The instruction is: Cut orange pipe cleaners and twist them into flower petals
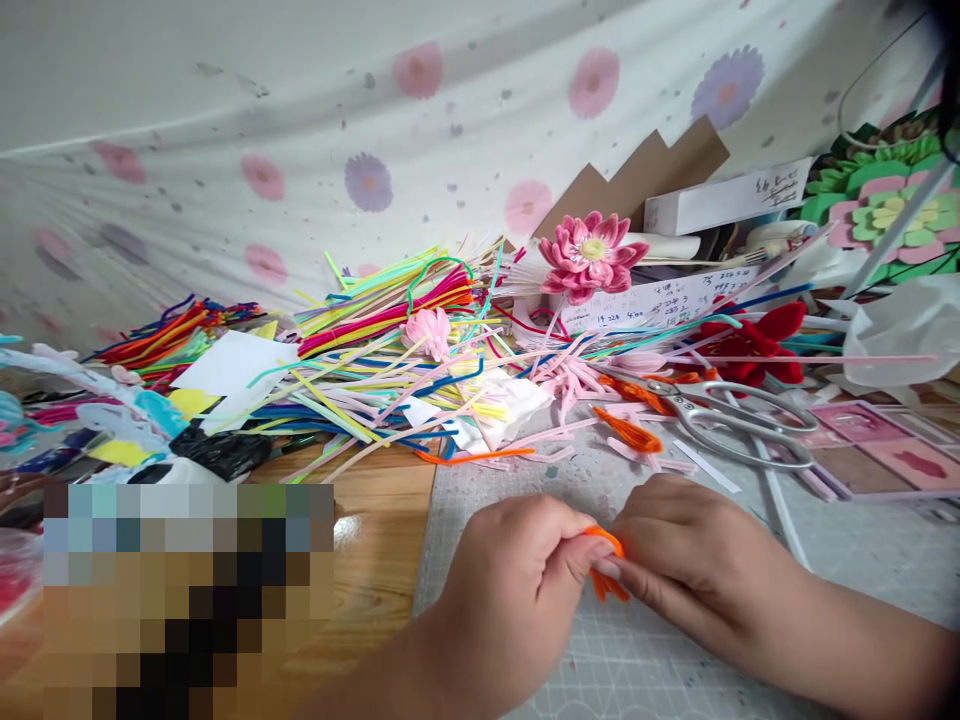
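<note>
Over the grey cutting mat (pixel 637 670), my left hand (pixel 517 590) and my right hand (pixel 697 560) meet thumb to thumb. Both are closed on a folded bundle of orange pipe cleaners (pixel 611 585), whose looped top and lower ends show between the fingers. Just beyond my hands lies a finished-looking orange pipe-cleaner petal (pixel 630 432). Metal scissors (pixel 739 420) rest behind my right hand, with more orange pieces under their blades. A loose orange pipe cleaner (pixel 480 457) stretches along the mat's far left edge.
Heaps of colourful pipe cleaners (pixel 375 360) fill the back of the wooden table (pixel 382 520). A pink pipe-cleaner flower (pixel 592 255) and a red flower (pixel 757 340) stand behind. At right lies a makeup-like palette (pixel 885 450). A blurred block covers the lower left.
</note>
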{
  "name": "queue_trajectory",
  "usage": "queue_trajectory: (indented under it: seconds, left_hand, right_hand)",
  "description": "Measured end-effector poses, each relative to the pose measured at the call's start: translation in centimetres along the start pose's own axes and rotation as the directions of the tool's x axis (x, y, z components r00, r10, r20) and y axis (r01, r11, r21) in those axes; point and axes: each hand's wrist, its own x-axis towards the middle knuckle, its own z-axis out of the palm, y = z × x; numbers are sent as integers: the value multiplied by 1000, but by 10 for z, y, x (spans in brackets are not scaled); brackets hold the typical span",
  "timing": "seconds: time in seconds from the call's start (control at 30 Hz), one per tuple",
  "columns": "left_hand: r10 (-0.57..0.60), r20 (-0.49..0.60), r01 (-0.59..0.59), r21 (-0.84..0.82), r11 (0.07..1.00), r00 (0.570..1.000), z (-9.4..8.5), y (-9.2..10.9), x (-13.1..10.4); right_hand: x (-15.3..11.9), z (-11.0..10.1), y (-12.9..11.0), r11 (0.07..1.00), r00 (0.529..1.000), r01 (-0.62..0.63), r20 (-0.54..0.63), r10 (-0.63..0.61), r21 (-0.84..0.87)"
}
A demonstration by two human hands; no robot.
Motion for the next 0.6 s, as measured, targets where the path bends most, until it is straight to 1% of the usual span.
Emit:
queue_trajectory:
  seconds: [0.07,0.13,0.2,0.27,0.33,0.37,0.43,0.5,0.6]
  left_hand:
    - [44,-2,-44,4,999,999,-1,0,1]
    - [55,1,-55,61,997,998,-2,0,3]
    - [8,39,-13,125,992,999,-5,0,5]
    - [-40,117,25,127,992,992,-7,0,7]
    - [-38,172,23,88,996,984,-9,-1,9]
    - [-27,175,15,71,997,984,-9,-1,9]
    - [-10,151,3,47,999,989,-10,-2,10]
    - [-25,137,20,36,999,990,-10,-3,11]
    - [-82,150,68,100,993,985,-9,-5,11]
  right_hand:
    - [1,-1,0,998,1000,7,27,-5,-62]
    - [2,-3,1,993,999,7,48,-2,-117]
    - [2,-5,3,989,998,11,56,-3,-149]
    - [2,-6,4,990,999,5,52,2,-144]
    - [1,-7,5,996,998,-23,54,27,-91]
    - [1,-7,5,998,997,-49,56,52,-48]
    - [1,-6,6,992,993,-110,53,107,56]
    - [1,-5,7,977,988,-155,36,151,144]
    - [1,-4,8,959,980,-197,21,197,205]
